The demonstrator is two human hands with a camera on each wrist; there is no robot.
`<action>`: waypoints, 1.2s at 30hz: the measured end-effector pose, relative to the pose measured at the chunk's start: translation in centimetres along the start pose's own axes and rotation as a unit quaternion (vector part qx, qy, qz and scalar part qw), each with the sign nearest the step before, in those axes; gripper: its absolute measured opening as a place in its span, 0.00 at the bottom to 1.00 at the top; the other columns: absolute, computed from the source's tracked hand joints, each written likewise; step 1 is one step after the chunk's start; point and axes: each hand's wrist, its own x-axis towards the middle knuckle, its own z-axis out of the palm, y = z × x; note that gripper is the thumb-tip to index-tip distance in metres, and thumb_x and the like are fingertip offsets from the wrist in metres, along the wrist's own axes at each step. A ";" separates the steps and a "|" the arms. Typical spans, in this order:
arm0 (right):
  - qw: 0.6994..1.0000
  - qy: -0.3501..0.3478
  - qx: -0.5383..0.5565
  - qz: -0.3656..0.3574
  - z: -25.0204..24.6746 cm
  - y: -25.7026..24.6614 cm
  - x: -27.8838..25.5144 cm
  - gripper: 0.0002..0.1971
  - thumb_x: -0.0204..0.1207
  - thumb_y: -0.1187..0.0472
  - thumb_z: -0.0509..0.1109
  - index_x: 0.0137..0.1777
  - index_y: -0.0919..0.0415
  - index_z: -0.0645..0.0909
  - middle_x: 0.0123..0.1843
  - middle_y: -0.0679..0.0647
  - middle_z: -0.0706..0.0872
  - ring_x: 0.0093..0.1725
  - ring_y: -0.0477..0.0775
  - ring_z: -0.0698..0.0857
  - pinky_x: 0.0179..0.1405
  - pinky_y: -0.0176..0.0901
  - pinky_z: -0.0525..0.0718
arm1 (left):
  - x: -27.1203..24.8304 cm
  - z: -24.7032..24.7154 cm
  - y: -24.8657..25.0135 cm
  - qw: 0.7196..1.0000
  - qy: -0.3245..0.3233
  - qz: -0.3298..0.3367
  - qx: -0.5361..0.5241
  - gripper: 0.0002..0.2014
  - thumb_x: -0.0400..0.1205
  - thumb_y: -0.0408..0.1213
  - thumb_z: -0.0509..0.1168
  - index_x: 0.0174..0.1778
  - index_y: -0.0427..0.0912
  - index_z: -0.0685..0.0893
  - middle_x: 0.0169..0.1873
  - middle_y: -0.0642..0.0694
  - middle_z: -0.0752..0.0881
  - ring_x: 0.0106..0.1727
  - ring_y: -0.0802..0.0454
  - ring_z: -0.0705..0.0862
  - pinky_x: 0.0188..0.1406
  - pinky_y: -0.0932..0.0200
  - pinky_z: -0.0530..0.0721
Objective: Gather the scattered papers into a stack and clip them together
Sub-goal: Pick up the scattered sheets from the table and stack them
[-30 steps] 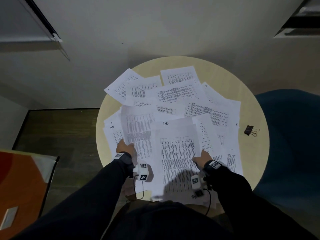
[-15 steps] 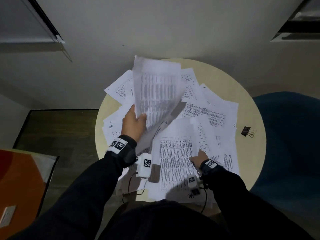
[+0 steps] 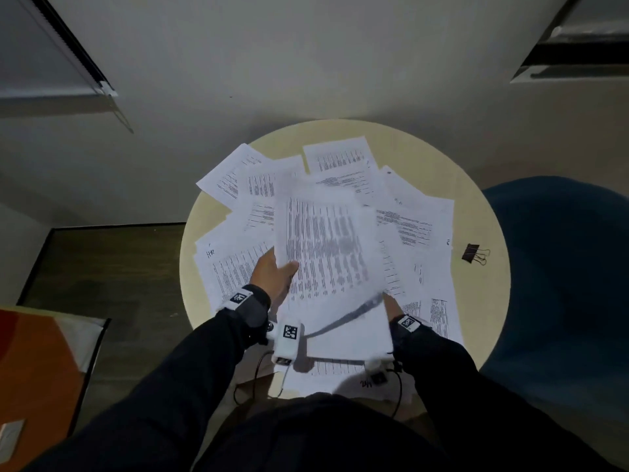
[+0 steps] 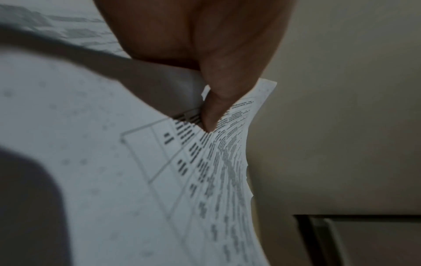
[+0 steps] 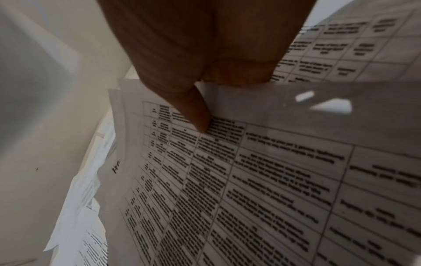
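Printed sheets (image 3: 412, 226) lie scattered over a round beige table (image 3: 476, 199). My left hand (image 3: 282, 270) pinches the near left edge of one blurred sheet (image 3: 326, 253), held above the pile in front of me. In the left wrist view the thumb (image 4: 209, 111) presses down on that sheet (image 4: 159, 180). My right hand (image 3: 391, 306) is mostly hidden under the lifted sheet at the right edge of the front pile (image 3: 347, 342). In the right wrist view its thumb (image 5: 200, 117) lies on a tabled page (image 5: 250, 180) with the fingers curled behind. A black binder clip (image 3: 474, 254) lies alone at the table's right.
A blue upholstered chair (image 3: 561, 267) stands close against the table's right side. An orange and white panel (image 3: 41, 369) lies on the dark floor at the lower left. A pale wall rises just behind the table.
My left hand picked a sheet off the left of the table, raised it, then swung it right and down over the front pile. The right hand stayed at the pile's right edge.
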 end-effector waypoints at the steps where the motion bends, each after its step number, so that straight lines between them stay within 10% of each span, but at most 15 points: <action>1: 0.999 0.007 -0.045 -0.012 0.1 0.1 -0.3 0.04 0.88 0.63 0.54 0.59 0.58 0.68 0.58 0.54 0.75 0.58 0.51 0.72 0.50 0.41 0.76 | 0.0 0.5 -1.2 1.000 -0.007 -0.023 0.008 0.09 0.85 0.37 0.66 0.60 0.43 0.78 0.43 0.46 0.84 0.43 0.47 0.82 0.43 0.57 0.80; 6: 0.984 0.015 -0.172 -0.035 0.0 0.2 0.5 0.24 0.86 0.55 0.59 0.78 0.67 0.68 0.75 0.64 0.76 0.73 0.63 0.76 0.72 0.49 0.71 | 0.6 2.6 -6.3 0.990 -0.015 -0.118 0.074 0.08 0.84 0.35 0.67 0.47 0.38 0.74 0.29 0.47 0.75 0.31 0.48 0.75 0.28 0.61 0.73; 11: 0.988 0.013 -0.151 -0.003 0.3 0.0 0.5 0.35 0.81 0.32 0.50 0.68 0.63 0.77 0.41 0.51 0.79 0.55 0.59 0.83 0.59 0.44 0.74 | 1.6 4.2 -8.1 0.987 -0.019 -0.144 0.064 0.10 0.82 0.34 0.68 0.40 0.41 0.73 0.28 0.46 0.76 0.29 0.49 0.74 0.30 0.61 0.75; 16: 0.981 0.010 -0.177 -0.076 1.3 0.9 0.6 0.24 0.78 0.54 0.72 0.71 0.65 0.76 0.63 0.59 0.85 0.62 0.61 0.83 0.58 0.46 0.79 | 2.2 4.9 -8.7 0.985 -0.055 -0.156 0.055 0.09 0.83 0.39 0.67 0.52 0.39 0.77 0.35 0.44 0.80 0.36 0.45 0.78 0.40 0.53 0.79; 21: 0.970 0.042 -0.238 -0.033 1.8 1.3 2.1 0.16 0.78 0.58 0.70 0.63 0.64 0.78 0.53 0.58 0.85 0.53 0.61 0.85 0.54 0.47 0.81 | 2.6 2.8 -9.1 0.981 -0.024 -0.168 0.090 0.17 0.82 0.39 0.67 0.63 0.44 0.70 0.42 0.47 0.79 0.37 0.50 0.79 0.35 0.60 0.75; 25: 0.955 0.057 -0.289 -0.029 1.9 2.1 2.9 0.15 0.78 0.59 0.69 0.61 0.66 0.79 0.57 0.63 0.86 0.56 0.64 0.85 0.51 0.47 0.80 | 4.2 -0.6 -10.3 0.966 0.057 -0.194 0.165 0.24 0.77 0.43 0.71 0.68 0.43 0.74 0.62 0.37 0.79 0.55 0.39 0.82 0.52 0.49 0.84; 29: 0.959 0.064 -0.274 -0.043 1.9 2.2 2.9 0.18 0.80 0.60 0.68 0.66 0.67 0.77 0.63 0.64 0.85 0.61 0.65 0.84 0.59 0.50 0.80 | 4.4 -4.2 -11.3 0.919 0.124 -0.274 0.254 0.32 0.77 0.47 0.70 0.74 0.40 0.67 0.71 0.34 0.66 0.71 0.33 0.70 0.69 0.38 0.73; 36: 0.959 0.122 -0.257 -0.022 0.8 2.6 2.9 0.24 0.80 0.59 0.67 0.72 0.71 0.72 0.70 0.68 0.79 0.68 0.69 0.79 0.68 0.55 0.76 | 5.0 -6.5 -12.7 0.902 0.195 -0.381 0.058 0.44 0.77 0.45 0.72 0.81 0.37 0.52 0.79 0.34 0.62 0.75 0.36 0.69 0.73 0.43 0.71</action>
